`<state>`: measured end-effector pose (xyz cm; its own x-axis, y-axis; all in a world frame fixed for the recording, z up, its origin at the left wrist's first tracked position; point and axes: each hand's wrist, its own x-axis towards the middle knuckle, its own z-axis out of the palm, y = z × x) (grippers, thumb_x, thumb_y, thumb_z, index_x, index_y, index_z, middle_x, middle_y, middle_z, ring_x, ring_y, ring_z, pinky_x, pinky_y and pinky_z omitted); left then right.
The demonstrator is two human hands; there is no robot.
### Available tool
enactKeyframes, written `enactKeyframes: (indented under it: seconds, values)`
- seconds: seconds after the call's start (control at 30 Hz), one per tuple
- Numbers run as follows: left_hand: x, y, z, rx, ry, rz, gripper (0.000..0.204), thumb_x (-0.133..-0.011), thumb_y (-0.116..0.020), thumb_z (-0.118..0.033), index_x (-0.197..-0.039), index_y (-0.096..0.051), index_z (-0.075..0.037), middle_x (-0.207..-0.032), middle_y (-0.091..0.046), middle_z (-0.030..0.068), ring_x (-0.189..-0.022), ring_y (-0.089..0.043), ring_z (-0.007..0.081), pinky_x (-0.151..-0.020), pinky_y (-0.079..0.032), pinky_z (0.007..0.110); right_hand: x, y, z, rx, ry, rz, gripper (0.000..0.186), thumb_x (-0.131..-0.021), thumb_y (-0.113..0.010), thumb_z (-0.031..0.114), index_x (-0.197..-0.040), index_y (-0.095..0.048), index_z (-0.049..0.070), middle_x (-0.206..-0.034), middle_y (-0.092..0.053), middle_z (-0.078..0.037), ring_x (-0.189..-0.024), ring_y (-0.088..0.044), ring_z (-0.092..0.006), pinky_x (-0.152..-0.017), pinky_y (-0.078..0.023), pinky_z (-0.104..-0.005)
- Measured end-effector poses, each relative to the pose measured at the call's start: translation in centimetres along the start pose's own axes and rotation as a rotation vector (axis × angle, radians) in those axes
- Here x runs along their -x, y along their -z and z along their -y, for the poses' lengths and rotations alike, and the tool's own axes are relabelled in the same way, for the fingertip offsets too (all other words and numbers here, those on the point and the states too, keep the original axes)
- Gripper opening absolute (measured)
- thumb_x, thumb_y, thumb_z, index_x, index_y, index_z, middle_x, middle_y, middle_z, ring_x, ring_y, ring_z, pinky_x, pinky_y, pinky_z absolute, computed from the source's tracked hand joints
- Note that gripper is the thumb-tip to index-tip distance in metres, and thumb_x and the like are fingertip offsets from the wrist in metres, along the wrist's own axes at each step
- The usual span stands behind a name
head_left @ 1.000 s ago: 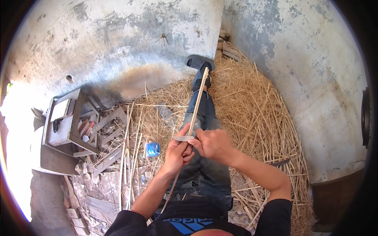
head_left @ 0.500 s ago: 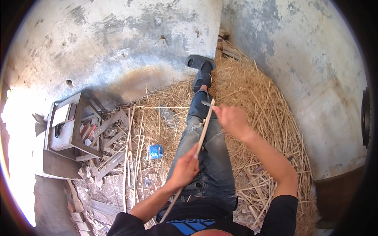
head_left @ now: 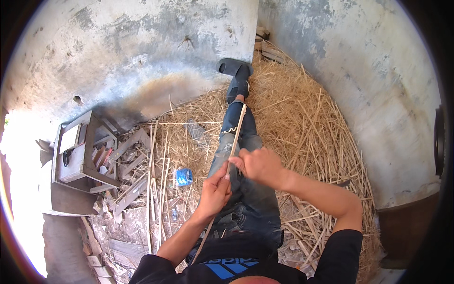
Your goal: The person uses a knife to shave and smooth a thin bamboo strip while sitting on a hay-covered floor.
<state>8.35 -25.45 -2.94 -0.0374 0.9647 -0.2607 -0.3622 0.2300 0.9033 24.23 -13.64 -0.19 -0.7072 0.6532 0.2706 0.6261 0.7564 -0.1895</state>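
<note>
A long, pale bamboo strip (head_left: pixel 239 124) slants over my legs from near my waist toward my outstretched foot. My left hand (head_left: pixel 215 193) is closed round its middle, above my thigh. Just beyond, my right hand (head_left: pixel 261 165) is closed on a knife, its thumb side against the strip and close to the left fingers. The knife's blade is mostly hidden by the hand now; a dark pointed end (head_left: pixel 344 183) shows past my right forearm. A thin curled shaving (head_left: pixel 230 130) lies beside the strip, over my shin.
Loose shavings (head_left: pixel 283 94) cover the floor around my leg. Long strips (head_left: pixel 152 184) lie to the left, near a blue plastic bundle (head_left: pixel 183 177). A wooden stool-like frame (head_left: pixel 87 158) stands at left among scraps. Walls (head_left: pixel 142 52) rise ahead and right; my sandalled foot (head_left: pixel 235 68) reaches the wall.
My right hand has drawn back along the strip toward my left hand, and a curled shaving now shows. The knife blade, visible earlier near the strip's far end, is now hidden.
</note>
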Motion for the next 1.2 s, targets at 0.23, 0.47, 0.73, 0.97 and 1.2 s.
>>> enactKeyframes:
  seconds: [0.23, 0.47, 0.73, 0.97, 1.2]
  values:
    - [-0.6, 1.0, 0.5, -0.14, -0.014, -0.004, 0.052, -0.111, -0.043, -0.013, -0.161, -0.032, -0.011, -0.063, -0.036, -0.005, -0.046, -0.034, 0.0051, -0.042, -0.03, 0.022, -2.2, -2.3, -2.7, 0.013, 0.102, -0.073, 0.057, -0.105, -0.049, 0.052, -0.071, -0.062, 0.007, -0.052, -0.06, -0.017, -0.048, -0.064, -0.0373, -0.044, -0.051, -0.0471]
    - [0.4, 0.6, 0.9, -0.074, 0.132, 0.029, 0.052, -0.109, -0.046, -0.011, -0.16, -0.036, -0.013, -0.06, -0.036, -0.0061, -0.047, -0.035, 0.0041, -0.043, -0.028, 0.022, -4.0, -3.8, -9.4, 0.22, -0.053, -0.14, 0.061, -0.105, -0.046, 0.053, -0.066, -0.061, 0.008, -0.053, -0.06, -0.018, -0.048, -0.064, -0.0367, -0.044, -0.049, -0.0487]
    - [-0.1, 1.6, 0.9, 0.103, 0.203, 0.053, 0.051, -0.11, -0.046, -0.013, -0.16, -0.036, -0.015, -0.063, -0.03, -0.0061, -0.047, -0.029, 0.0047, -0.042, -0.024, 0.022, -4.8, -3.5, -10.8, -0.658, -0.407, 0.031, 0.059, -0.105, -0.049, 0.054, -0.068, -0.057, 0.008, -0.053, -0.045, -0.003, -0.054, -0.049, -0.016, -0.055, -0.041, -0.0363]
    - [0.4, 1.3, 1.8, 0.062, 0.223, 0.053, 0.05, -0.11, -0.046, -0.013, -0.16, -0.038, -0.017, -0.063, -0.032, -0.0058, -0.047, -0.032, 0.0046, -0.043, -0.026, 0.022, -5.3, 1.7, -7.7, -0.411, -0.331, -0.104, 0.038, -0.087, -0.079, 0.04, -0.099, -0.074, 0.004, -0.073, -0.068, -0.01, -0.064, -0.06, -0.0205, -0.063, -0.048, -0.0343]
    - [0.7, 1.3, 3.2, 0.064, 0.213, 0.119, 0.051, -0.11, -0.047, -0.013, -0.16, -0.038, -0.018, -0.063, -0.031, -0.0061, -0.047, -0.031, 0.0045, -0.042, -0.025, 0.022, -6.3, 1.0, -10.6, -0.514, -0.46, -0.458, 0.021, -0.095, -0.071, 0.026, -0.093, -0.077, 0.005, -0.068, -0.069, -0.012, -0.058, -0.064, -0.025, -0.06, -0.05, -0.0373]
